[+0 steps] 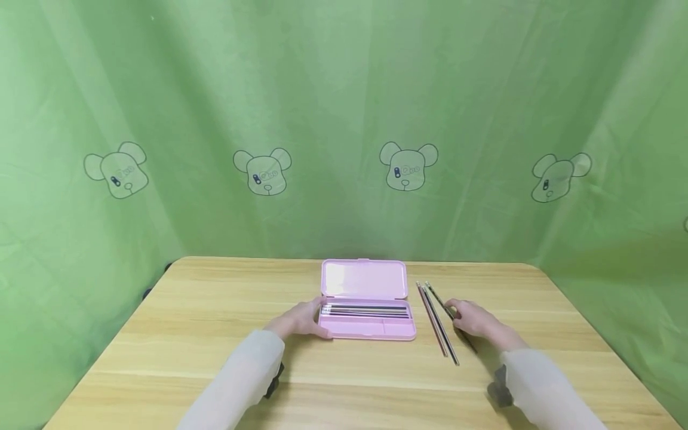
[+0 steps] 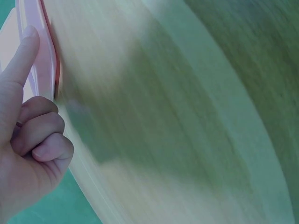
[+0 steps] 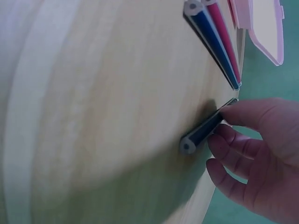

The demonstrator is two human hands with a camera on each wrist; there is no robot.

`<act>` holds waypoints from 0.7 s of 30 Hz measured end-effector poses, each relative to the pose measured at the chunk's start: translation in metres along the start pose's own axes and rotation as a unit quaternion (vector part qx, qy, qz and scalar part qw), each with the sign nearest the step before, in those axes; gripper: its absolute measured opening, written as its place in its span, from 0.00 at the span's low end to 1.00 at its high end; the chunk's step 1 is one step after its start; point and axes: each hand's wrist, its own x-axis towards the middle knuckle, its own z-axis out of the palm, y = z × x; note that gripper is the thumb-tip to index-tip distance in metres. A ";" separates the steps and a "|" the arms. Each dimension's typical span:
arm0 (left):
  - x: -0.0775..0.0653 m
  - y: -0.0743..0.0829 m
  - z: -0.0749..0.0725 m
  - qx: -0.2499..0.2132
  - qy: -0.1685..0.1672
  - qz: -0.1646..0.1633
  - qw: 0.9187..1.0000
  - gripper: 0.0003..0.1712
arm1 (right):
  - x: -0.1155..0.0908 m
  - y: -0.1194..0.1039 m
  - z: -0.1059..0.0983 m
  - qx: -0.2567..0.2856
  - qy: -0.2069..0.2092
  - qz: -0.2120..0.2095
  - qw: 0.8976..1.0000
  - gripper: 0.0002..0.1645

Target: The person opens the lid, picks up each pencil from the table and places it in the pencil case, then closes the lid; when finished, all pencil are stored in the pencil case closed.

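A pink pencil case (image 1: 395,328) lies with its lid (image 1: 364,279) folded back, and several pencils (image 1: 368,311) rest in its rear compartment. My left hand (image 1: 303,318) holds the case's left end, thumb at the front corner and fingers at the back. In the left wrist view the other fingers are curled beside its edge. To the right, my right hand (image 1: 475,319) pinches a dark pencil (image 3: 203,130) between thumb and fingertips, low over the table. Just left of it lie a red pencil (image 3: 224,39) and a dark blue pencil (image 3: 210,35), close together.
The wooden table (image 1: 161,334) carries the case and pencils. A green curtain (image 1: 333,89) with printed bear heads hangs behind and along both sides. The case's front compartment has a small divider near its right end.
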 end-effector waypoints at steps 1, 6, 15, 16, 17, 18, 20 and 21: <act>0.000 0.000 0.000 0.000 0.000 0.001 1.000 0.53 | 0.000 0.000 0.000 -0.003 0.003 -0.002 1.000 0.21; 0.000 0.000 0.001 -0.001 -0.003 0.004 1.000 0.53 | -0.001 0.000 0.001 0.002 0.005 0.002 1.000 0.22; 0.001 -0.002 0.003 -0.001 -0.002 -0.002 1.000 0.54 | 0.000 0.002 0.000 0.008 -0.004 0.017 1.000 0.22; 0.001 -0.002 0.003 -0.002 -0.002 0.001 1.000 0.54 | 0.000 0.003 -0.001 0.012 -0.003 0.014 1.000 0.21; 0.001 -0.002 0.003 -0.003 -0.001 0.001 1.000 0.54 | 0.001 0.003 -0.001 0.017 -0.001 0.009 1.000 0.21; 0.001 -0.003 0.002 -0.003 -0.001 0.003 1.000 0.54 | 0.001 0.003 -0.001 0.021 0.004 0.003 1.000 0.21; 0.001 -0.003 0.002 -0.004 -0.001 0.006 1.000 0.54 | 0.002 0.003 -0.002 0.037 0.017 -0.010 0.999 0.20; 0.002 -0.003 0.001 -0.003 0.000 0.006 1.000 0.54 | 0.002 0.002 -0.002 0.044 0.025 -0.014 0.999 0.20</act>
